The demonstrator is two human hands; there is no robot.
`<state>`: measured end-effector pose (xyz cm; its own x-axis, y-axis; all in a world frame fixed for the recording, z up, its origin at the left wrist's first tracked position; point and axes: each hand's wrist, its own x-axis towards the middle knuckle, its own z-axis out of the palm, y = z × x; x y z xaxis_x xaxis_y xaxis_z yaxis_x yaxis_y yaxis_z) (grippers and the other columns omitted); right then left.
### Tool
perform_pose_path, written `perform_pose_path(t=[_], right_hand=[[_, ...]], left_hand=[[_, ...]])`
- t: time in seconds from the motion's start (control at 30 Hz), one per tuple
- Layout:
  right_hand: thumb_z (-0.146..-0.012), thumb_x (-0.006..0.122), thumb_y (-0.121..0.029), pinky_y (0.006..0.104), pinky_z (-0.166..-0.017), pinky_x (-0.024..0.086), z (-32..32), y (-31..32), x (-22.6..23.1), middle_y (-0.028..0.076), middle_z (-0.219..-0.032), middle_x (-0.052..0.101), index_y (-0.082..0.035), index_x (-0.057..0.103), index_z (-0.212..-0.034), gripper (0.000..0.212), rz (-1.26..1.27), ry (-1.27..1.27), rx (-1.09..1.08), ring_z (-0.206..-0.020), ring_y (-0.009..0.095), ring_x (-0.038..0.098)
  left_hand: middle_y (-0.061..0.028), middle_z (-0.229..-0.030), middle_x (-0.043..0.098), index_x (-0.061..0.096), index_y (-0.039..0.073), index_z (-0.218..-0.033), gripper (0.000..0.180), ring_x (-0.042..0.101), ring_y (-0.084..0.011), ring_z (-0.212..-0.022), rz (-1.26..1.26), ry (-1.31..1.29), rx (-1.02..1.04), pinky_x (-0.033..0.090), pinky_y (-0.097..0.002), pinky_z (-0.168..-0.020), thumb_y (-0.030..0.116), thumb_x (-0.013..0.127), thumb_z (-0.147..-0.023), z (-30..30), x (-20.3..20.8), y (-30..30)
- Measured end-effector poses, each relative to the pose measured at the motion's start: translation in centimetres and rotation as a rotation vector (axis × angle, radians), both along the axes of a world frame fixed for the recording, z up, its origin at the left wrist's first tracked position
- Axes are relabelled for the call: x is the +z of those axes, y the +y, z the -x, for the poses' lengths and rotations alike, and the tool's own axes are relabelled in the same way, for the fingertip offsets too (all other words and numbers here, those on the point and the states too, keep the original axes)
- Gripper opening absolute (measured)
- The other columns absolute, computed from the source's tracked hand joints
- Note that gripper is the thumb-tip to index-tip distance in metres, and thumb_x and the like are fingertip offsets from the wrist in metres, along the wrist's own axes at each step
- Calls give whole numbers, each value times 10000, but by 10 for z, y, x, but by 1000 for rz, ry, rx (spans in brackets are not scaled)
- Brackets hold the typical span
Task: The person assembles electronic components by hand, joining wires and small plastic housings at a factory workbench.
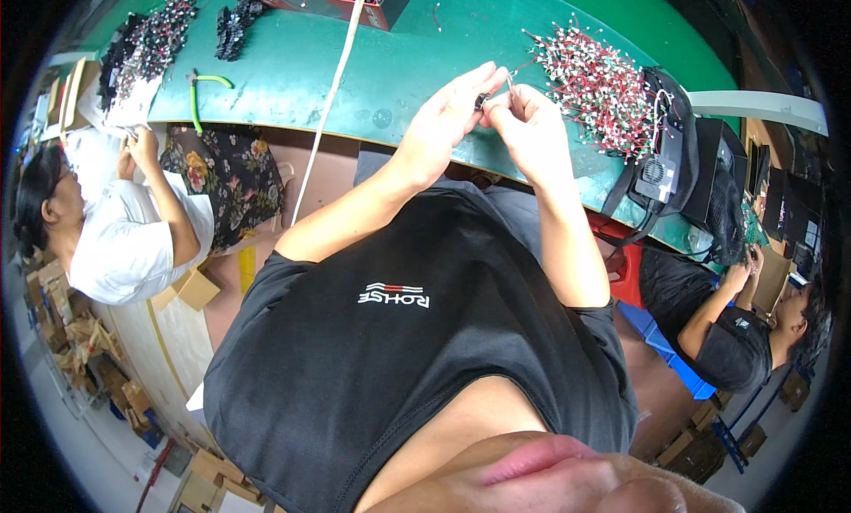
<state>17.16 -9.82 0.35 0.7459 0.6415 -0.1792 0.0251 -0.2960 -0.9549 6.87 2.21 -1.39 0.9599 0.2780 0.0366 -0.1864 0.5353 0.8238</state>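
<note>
Above the green worktable (292, 79), my left hand (441, 123) pinches a small black part (481, 100) between thumb and fingers. Close against it, my right hand (532, 132) is closed with thumb and forefinger together on a thin, greyish tool-like piece (511, 85); its exact kind is too small to tell. A short red wire shows beside these fingertips. Just right of my right hand lies a heap of red wires with white plugs (594, 88).
A black bag (678, 150) stands right of the heap. Farther left are a red box (377, 15), black parts (238, 21) and green-handled pliers (195, 97). A pale cord (332, 97) crosses the view. People work at left (133, 229) and right (736, 327).
</note>
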Motion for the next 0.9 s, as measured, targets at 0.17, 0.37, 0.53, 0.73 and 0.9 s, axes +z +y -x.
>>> perform_pose_path(t=[0.17, 0.37, 0.53, 0.73, 0.9], right_hand=[[-917, 621, -92, 235, -666, 452, 0, 1, -4, 35, -770, 678, -1, 635, -860, 109, -77, 36, -12, -681, 70, 580], [-921, 643, -136, 202, -442, 235, 3, -1, 13, -15, -683, 580, -33, 615, -848, 129, -314, 292, -144, -471, 2, 331], [-935, 633, -120, 194, -474, 277, 11, -6, 18, -15, -753, 606, -42, 634, -918, 80, -413, 437, -141, -529, 13, 388], [-964, 613, -135, 190, -485, 280, 12, -12, 21, -16, -762, 592, -20, 634, -981, 118, -440, 530, -97, -528, 16, 385], [-1018, 547, -153, 204, -514, 348, 16, -23, 24, 11, -875, 578, 2, 627, -1159, 224, -464, 477, -7, -561, 55, 440]], left_hand=[[-193, -1569, 352, 285, -35, -1524, 720, 354, -275, -1449, -9, 0, -4, 333, -391, -1159, 422, 514, -1016, -2, 2, 0], [-196, -1491, 455, 375, -17, -1488, 532, 511, -272, -1322, -183, -130, 153, 428, -388, -1093, 166, 552, -1020, -9, 8, 3], [-109, -1114, 640, 637, -33, -1247, 364, 647, -169, -984, -458, -124, 262, 542, -281, -867, -61, 678, -886, -12, 7, 5], [-67, -937, 641, 715, -18, -1128, 255, 631, -131, -884, -726, -91, 317, 521, -245, -757, -36, 702, -873, -12, 13, 17], [-63, -881, 646, 671, -46, -1179, 245, 651, -137, -856, -418, 2, 251, 529, -250, -768, 25, 647, -945, -14, 18, 17]])
